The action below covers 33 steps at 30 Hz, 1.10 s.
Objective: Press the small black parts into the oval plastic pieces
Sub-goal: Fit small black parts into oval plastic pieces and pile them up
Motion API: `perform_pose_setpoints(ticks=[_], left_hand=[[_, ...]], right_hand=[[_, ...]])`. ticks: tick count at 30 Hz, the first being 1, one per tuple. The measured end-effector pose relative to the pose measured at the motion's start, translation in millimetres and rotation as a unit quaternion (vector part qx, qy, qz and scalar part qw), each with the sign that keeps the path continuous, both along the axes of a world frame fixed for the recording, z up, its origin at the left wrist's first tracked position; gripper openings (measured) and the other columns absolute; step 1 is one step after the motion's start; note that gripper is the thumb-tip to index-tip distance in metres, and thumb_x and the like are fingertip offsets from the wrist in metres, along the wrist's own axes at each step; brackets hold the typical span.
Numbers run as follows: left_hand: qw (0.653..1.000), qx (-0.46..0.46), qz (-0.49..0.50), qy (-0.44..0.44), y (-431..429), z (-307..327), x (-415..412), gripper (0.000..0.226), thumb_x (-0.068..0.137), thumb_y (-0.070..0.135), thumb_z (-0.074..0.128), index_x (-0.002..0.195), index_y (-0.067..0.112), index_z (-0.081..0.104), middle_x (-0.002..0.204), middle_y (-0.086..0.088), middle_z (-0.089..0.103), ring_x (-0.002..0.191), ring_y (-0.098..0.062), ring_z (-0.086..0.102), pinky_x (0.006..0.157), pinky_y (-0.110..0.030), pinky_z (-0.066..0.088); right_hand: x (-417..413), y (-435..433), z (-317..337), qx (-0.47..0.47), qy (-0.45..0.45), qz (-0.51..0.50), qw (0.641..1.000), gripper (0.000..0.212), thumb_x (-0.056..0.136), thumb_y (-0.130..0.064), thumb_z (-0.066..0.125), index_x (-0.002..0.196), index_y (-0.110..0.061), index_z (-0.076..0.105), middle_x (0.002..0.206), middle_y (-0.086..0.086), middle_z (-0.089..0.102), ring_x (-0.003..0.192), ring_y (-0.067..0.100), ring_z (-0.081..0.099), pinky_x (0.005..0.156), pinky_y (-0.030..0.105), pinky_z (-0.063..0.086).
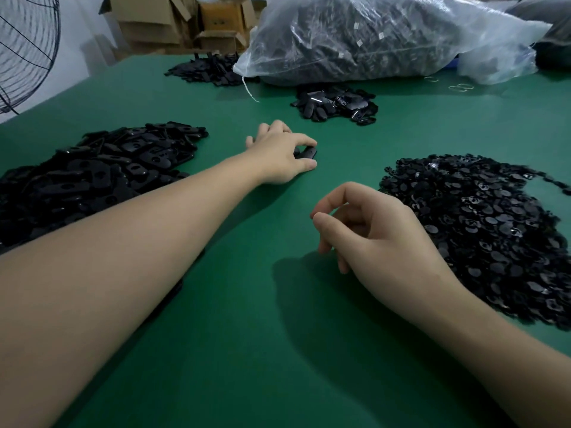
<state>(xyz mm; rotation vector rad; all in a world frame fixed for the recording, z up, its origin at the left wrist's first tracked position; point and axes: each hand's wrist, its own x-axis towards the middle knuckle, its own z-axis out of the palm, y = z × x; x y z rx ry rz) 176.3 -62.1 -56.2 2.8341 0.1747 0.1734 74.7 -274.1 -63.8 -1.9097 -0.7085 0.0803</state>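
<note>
— Left forearm [92,288] is stretching over the counter [247,350]. What's its grip doing?
— Left grip [281,156] is pinching one oval [307,153] by its edges, flat on the counter.
— And the other?
— Right grip [370,233] is hovering, fingers loosely curled, nothing showing in it, just beside the small parts [482,236].
— How are these handling?
— I'm judging them light, stiff and glossy, so probably slippery. Holding the oval's long edges is looking best, leaving its middle free for pressing.
— Anything crowding in?
— Ovals pile [99,168] is lying left, with another heap [335,105] and a bag [386,38] sitting beyond. Nothing's standing between the grips.
</note>
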Motion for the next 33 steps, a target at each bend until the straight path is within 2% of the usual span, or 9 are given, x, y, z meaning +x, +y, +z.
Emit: perform_pose_setpoints(ticks=[4,7,11,15,20,22,26,30,33], left_hand=[[1.000,-0.007,0.015,0.005,3.7,-1.3,-1.2,0.064,0.096,0.056,0.059,0.154,0.040,0.038,0.155,-0.004,0.034,0.146,-0.028,0.021,0.117,-0.052,0.018],[0.999,0.006,0.046,0.002,13.0,3.6,-9.9,0.064,0.100,0.059,0.049,0.157,0.031,0.035,0.159,-0.004,0.032,0.150,-0.028,0.020,0.119,-0.055,0.017],[0.989,0.071,0.121,0.039,39.9,10.7,-20.1,0.059,0.107,0.051,0.037,0.156,0.018,0.037,0.163,-0.010,0.030,0.151,-0.032,0.021,0.120,-0.056,0.018],[0.966,0.142,0.196,0.093,76.7,15.3,-24.2,0.052,0.109,0.040,0.036,0.147,0.006,0.044,0.161,-0.019,0.030,0.150,-0.036,0.024,0.120,-0.056,0.022],[0.957,0.157,0.196,0.143,114.1,11.9,-18.3,0.057,0.107,0.020,0.035,0.160,0.005,0.019,0.170,-0.016,0.007,0.158,-0.032,0.006,0.126,-0.054,0.007],[0.958,0.164,0.185,0.148,120.8,11.0,-15.5,0.056,0.105,0.014,0.034,0.160,0.008,0.024,0.168,-0.016,0.018,0.155,-0.032,0.017,0.126,-0.051,0.013],[0.961,0.172,0.192,0.100,121.0,9.0,-12.5,0.039,0.100,0.011,0.045,0.136,0.012,0.060,0.140,-0.014,0.058,0.129,-0.036,0.051,0.113,-0.048,0.030],[0.968,0.174,0.180,0.029,118.1,14.1,-13.4,0.029,0.097,0.009,0.059,0.121,0.022,0.071,0.129,-0.007,0.067,0.122,-0.034,0.057,0.110,-0.048,0.035],[0.976,0.148,0.158,0.005,116.7,19.8,-18.5,0.029,0.094,0.003,0.064,0.109,0.027,0.074,0.120,-0.002,0.071,0.114,-0.031,0.062,0.098,-0.045,0.050]], right_hand=[[2.6,-1.4,0.9,-0.016,-0.017,-0.024,0.999,0.010,0.095,-0.025,0.065,0.085,-0.026,0.067,0.068,-0.005,0.070,0.055,0.010,0.060,0.062,0.034,0.052],[7.0,-6.4,2.3,-0.072,-0.096,-0.074,0.990,0.006,0.092,-0.032,0.068,0.086,-0.030,0.069,0.070,-0.012,0.068,0.069,0.007,0.063,0.068,0.029,0.051],[13.2,-11.1,5.1,-0.257,-0.212,-0.135,0.933,0.028,0.094,-0.042,0.061,0.118,-0.029,0.067,0.109,-0.013,0.065,0.116,0.015,0.051,0.101,0.042,0.040],[15.1,-11.5,6.9,-0.388,-0.187,-0.137,0.892,0.053,0.098,-0.051,0.048,0.142,-0.021,0.052,0.143,-0.004,0.051,0.146,0.018,0.028,0.120,0.053,0.018],[16.3,-10.8,6.7,-0.438,-0.159,-0.124,0.876,0.054,0.103,-0.053,0.033,0.139,-0.017,0.051,0.151,-0.005,0.046,0.155,0.017,0.014,0.122,0.062,0.007],[17.0,-11.7,6.1,-0.436,-0.157,-0.123,0.877,0.050,0.104,-0.052,0.034,0.133,-0.018,0.056,0.148,-0.006,0.050,0.154,0.016,0.017,0.121,0.063,0.007],[19.2,-12.7,6.3,-0.433,-0.161,-0.122,0.878,0.047,0.103,-0.050,0.038,0.131,-0.019,0.058,0.145,-0.008,0.053,0.151,0.016,0.024,0.121,0.062,0.009],[19.9,-12.3,5.0,-0.426,-0.168,-0.122,0.881,0.045,0.103,-0.049,0.040,0.129,-0.019,0.060,0.144,-0.008,0.054,0.150,0.015,0.028,0.121,0.061,0.011],[20.7,-12.6,4.1,-0.419,-0.172,-0.124,0.883,0.044,0.102,-0.049,0.041,0.128,-0.020,0.061,0.143,-0.008,0.055,0.149,0.016,0.030,0.121,0.060,0.012]])
